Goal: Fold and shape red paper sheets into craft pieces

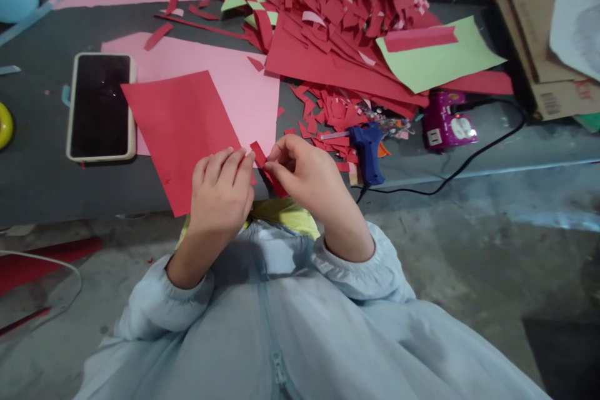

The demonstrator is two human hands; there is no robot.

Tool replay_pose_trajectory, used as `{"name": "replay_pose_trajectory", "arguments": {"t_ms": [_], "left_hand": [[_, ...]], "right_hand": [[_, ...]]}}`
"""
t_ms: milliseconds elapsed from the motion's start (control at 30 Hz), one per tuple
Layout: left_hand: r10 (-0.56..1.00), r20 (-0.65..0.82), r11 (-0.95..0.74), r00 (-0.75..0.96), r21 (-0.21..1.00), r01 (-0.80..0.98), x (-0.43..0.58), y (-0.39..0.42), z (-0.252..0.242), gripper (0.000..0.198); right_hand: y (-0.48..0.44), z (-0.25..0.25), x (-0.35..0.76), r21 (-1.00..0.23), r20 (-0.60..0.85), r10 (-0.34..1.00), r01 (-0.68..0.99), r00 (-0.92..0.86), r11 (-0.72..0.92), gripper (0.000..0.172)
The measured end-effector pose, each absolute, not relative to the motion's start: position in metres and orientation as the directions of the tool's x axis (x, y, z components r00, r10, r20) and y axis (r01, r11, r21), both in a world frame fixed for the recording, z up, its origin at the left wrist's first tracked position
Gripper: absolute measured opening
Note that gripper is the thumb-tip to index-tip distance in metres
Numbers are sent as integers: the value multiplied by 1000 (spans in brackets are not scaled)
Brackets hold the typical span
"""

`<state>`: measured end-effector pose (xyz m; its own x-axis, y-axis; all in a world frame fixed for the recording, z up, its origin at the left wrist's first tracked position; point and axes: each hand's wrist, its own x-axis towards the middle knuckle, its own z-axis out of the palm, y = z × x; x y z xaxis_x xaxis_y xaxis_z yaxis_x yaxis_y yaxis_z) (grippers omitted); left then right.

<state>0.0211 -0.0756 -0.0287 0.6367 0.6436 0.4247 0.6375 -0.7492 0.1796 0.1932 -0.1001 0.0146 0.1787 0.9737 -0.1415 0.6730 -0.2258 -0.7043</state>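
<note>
My left hand (222,194) lies over the near part of a red paper sheet (182,119), its fingers stretched out side by side and its thumb hidden. Close to those fingertips is a narrow red paper strip (258,154). The thumb and forefinger of my right hand (312,175) are pinched on this strip, which slants down beneath the hand. Under the red sheet, a larger pink paper sheet (248,90) lies on the dark table. Whether my left fingertips touch the strip, I cannot tell.
A phone (100,106) lies at the left. To the right are small red scraps (323,115), a blue glue gun (368,150) with a black cord, and a purple box (447,122). Behind sit piled red cutouts (337,0), green paper (440,59) and cardboard (539,31).
</note>
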Motion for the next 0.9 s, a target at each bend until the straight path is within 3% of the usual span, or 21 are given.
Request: {"name": "replay_pose_trajectory", "arguments": {"t_ms": [567,900], "left_hand": [[667,272,-745,694,248,619,26,-73,-24,45],[658,255,-753,708,229,617,26,-71,-22,44]], "right_hand": [[-89,3,192,-627,-110,974,746,200,-224,5],[-86,5,193,-636,-133,973,736,190,-231,6]]}}
